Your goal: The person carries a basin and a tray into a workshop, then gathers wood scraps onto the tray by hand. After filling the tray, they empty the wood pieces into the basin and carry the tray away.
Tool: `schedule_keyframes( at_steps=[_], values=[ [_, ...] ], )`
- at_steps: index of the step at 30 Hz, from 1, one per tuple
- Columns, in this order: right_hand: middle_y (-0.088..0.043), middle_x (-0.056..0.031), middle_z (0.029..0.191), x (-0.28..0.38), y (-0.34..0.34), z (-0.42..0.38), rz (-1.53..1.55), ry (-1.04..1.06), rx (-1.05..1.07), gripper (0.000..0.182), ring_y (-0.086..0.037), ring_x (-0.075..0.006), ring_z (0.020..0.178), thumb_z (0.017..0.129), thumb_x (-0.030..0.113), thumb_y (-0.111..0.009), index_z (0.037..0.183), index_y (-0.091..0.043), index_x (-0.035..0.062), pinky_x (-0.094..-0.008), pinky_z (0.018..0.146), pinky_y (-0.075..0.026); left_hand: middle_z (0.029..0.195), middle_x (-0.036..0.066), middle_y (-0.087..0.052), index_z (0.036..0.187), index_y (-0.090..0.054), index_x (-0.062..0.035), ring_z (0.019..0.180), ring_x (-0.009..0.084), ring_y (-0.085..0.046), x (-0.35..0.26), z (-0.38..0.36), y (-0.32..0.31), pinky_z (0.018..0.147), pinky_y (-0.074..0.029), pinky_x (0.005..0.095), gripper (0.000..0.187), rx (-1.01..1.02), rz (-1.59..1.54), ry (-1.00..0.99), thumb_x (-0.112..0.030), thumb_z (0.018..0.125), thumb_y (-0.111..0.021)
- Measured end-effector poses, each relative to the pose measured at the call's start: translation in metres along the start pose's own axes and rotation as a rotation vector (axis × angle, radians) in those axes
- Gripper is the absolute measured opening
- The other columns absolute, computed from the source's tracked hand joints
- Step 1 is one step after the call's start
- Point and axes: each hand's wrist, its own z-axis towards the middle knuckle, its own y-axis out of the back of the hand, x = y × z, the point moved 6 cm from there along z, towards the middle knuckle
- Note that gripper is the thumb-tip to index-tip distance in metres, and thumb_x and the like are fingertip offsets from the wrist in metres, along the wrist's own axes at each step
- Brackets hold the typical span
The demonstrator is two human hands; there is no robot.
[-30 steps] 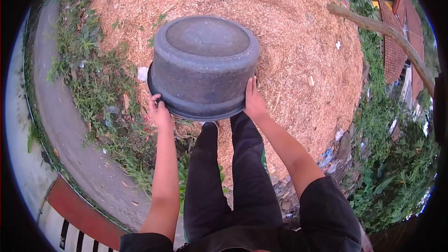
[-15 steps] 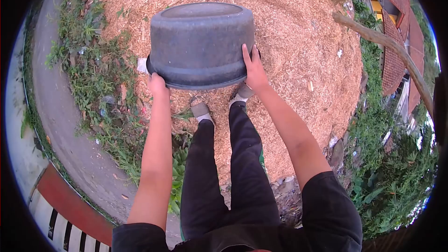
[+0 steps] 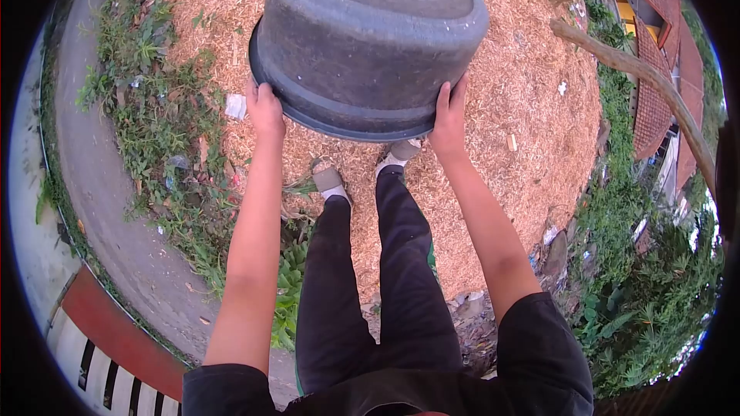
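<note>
A large dark grey tub [image 3: 362,54] is held up in front of me, bottom side up and tilted, its rim toward my feet. My left hand [image 3: 267,110] grips the rim at the tub's left side. On the right side my right hand [image 3: 450,119] holds the rim, thumb and a finger showing against the wall. The rest of the fingers are hidden behind the tub. What is inside or under the tub cannot be seen.
Wood shavings [image 3: 532,100] cover the ground under and ahead of my feet [image 3: 327,177]. Green weeds [image 3: 146,108] and a paved road [image 3: 85,100] run along the left. Bare branches [image 3: 640,69], bushes [image 3: 640,293] and tiled roofs [image 3: 651,92] are on the right.
The tub has come up closer to the camera and tilted, its right side lower. My right hand has shifted right and slightly down, and my left hand has risen a little.
</note>
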Motion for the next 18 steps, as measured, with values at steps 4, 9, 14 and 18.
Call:
schedule_keyframes(
  at_steps=[4, 9, 14, 18],
  values=[
    [-0.012, -0.0435, 0.169, -0.012, 0.019, 0.005, 0.037, -0.053, 0.031, 0.116, -0.028, -0.0642, 0.151, 0.078, -0.004, -0.081, 0.172, -0.019, 0.0248, -0.0578, 0.118, -0.042, 0.106, 0.009, -0.067, 0.118, -0.063, 0.0032, 0.093, 0.0197, -0.062, -0.009, 0.001, -0.024, 0.088, -0.051, 0.0336, 0.031, 0.065, -0.125, 0.027, -0.002, 0.093, -0.045],
    [-0.005, -0.0389, 0.172, -0.014, 0.018, -0.006, 0.096, -0.165, 0.237, 0.124, -0.026, -0.0587, 0.155, 0.072, -0.003, -0.087, 0.172, -0.020, 0.0262, -0.0546, 0.120, -0.043, 0.105, 0.011, -0.069, 0.116, -0.064, 0.0060, 0.090, 0.0200, -0.064, -0.033, -0.013, -0.054, 0.085, -0.053, 0.0352, 0.031, -0.115, -0.120, 0.104, -0.002, 0.091, -0.048],
    [-0.004, -0.0351, 0.173, -0.012, -0.007, -0.062, 0.165, -0.378, 0.321, 0.131, -0.017, -0.0552, 0.159, 0.076, -0.003, -0.085, 0.173, -0.002, 0.0239, -0.0518, 0.123, -0.040, 0.121, 0.019, -0.070, 0.130, -0.061, 0.0100, 0.108, 0.0268, -0.067, -0.014, -0.006, -0.070, 0.098, -0.050, 0.0382, 0.044, -0.136, 0.122, -0.029, -0.008, 0.091, -0.053],
    [-0.008, -0.0361, 0.173, -0.022, -0.006, -0.068, 0.255, -0.560, 0.300, 0.128, -0.020, -0.0525, 0.160, 0.079, -0.007, -0.078, 0.173, 0.003, 0.0207, -0.0489, 0.123, -0.039, 0.150, 0.023, -0.058, 0.151, -0.053, 0.0051, 0.138, 0.0282, -0.056, -0.064, -0.033, -0.126, 0.116, -0.041, 0.0388, 0.056, 0.169, 0.178, -0.043, -0.028, 0.106, -0.058]
  ],
)
